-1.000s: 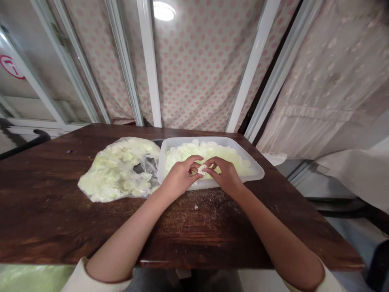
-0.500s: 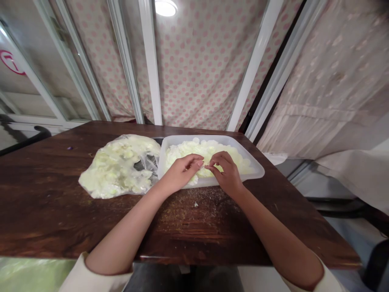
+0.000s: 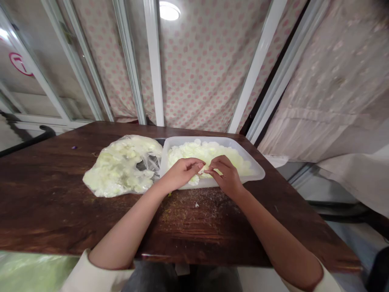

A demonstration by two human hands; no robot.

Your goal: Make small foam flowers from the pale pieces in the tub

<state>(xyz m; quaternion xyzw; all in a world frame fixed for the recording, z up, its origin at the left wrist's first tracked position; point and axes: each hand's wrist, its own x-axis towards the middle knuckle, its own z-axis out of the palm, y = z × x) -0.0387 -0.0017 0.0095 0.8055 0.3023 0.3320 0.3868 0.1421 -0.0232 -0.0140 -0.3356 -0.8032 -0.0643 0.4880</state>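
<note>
The left hand [image 3: 182, 173] and right hand [image 3: 226, 175] pinch a pale crumbly piece [image 3: 203, 169] over a translucent plastic tray [image 3: 206, 139].

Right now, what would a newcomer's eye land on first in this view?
The left hand and right hand meet at the centre, with a small pale piece between their fingers, over a translucent plastic tub heaped with pale crumbly food. Just left of the tub, a clear plastic bag of similar-looking food lies flattened on the dark wooden table. A pink-dotted curtain fills the background.
</note>
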